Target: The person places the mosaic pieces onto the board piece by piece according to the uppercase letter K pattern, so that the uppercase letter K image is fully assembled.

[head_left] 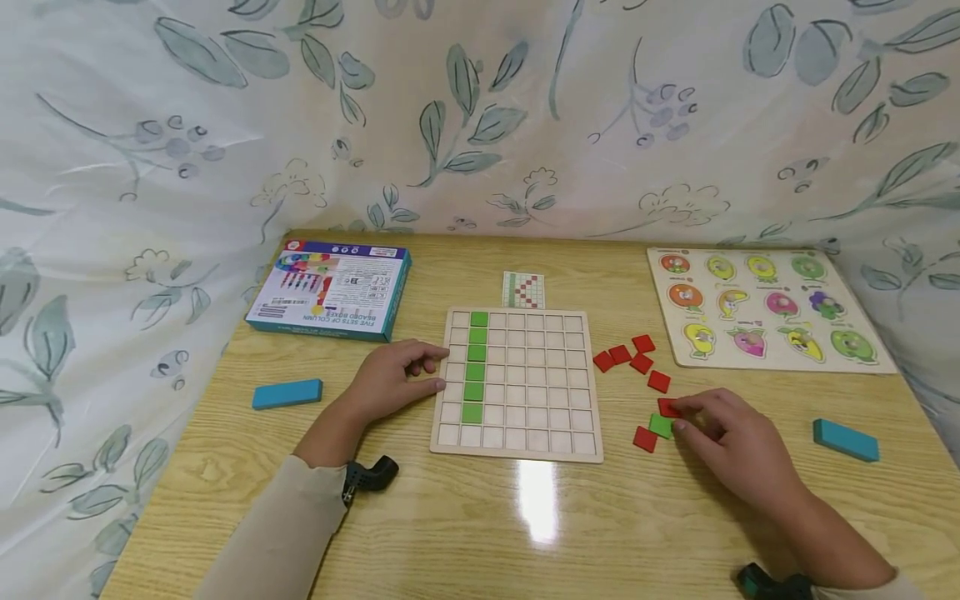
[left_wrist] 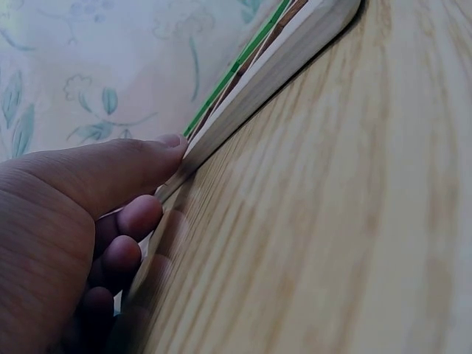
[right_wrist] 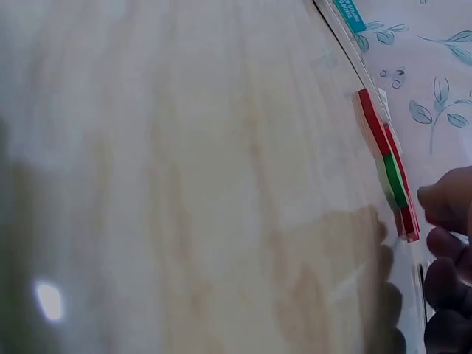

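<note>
Table is carrying everything. Over on the right, a puzzle is holding twelve fruits, three rows of four! In the centre, the board is showing seven columns of seven cells, six green tiles filling column two from the top. One box is lying flat, left, contents hidden. Left hand, ungripped, is touching the board's left edge. Right hand, loosely bent and ungripped, is touching a red tile, its thumb sitting beside a green one. Two blue blocks are flanking the hands; one card is lying behind the board; seven red tiles and one green are lying to its right.
</note>
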`<action>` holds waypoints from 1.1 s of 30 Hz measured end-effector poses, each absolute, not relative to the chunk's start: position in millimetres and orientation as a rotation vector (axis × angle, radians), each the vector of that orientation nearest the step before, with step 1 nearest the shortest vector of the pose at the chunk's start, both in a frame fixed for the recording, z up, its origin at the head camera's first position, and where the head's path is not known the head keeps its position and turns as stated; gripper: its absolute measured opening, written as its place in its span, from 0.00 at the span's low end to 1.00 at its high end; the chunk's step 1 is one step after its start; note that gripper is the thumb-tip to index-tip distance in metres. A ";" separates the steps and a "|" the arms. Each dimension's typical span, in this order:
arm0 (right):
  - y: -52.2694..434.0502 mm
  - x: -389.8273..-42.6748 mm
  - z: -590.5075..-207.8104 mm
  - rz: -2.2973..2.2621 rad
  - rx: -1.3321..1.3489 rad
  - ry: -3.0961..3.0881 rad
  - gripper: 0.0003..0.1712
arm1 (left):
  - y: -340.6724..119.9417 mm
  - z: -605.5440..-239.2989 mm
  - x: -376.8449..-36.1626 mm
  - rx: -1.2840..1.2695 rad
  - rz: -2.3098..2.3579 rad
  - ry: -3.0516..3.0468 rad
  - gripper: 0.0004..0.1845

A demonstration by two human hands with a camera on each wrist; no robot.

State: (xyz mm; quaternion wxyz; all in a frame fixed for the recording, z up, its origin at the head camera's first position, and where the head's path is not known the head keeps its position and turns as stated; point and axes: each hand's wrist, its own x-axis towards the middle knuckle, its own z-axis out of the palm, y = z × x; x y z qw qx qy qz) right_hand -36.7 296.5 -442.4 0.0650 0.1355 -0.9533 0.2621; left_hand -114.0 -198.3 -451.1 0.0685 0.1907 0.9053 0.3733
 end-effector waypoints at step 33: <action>286.5 -39.1 -440.5 0.794 0.554 -2.860 0.19 | -199.9 -454.1 -114.8 0.620 1.106 2.749 0.22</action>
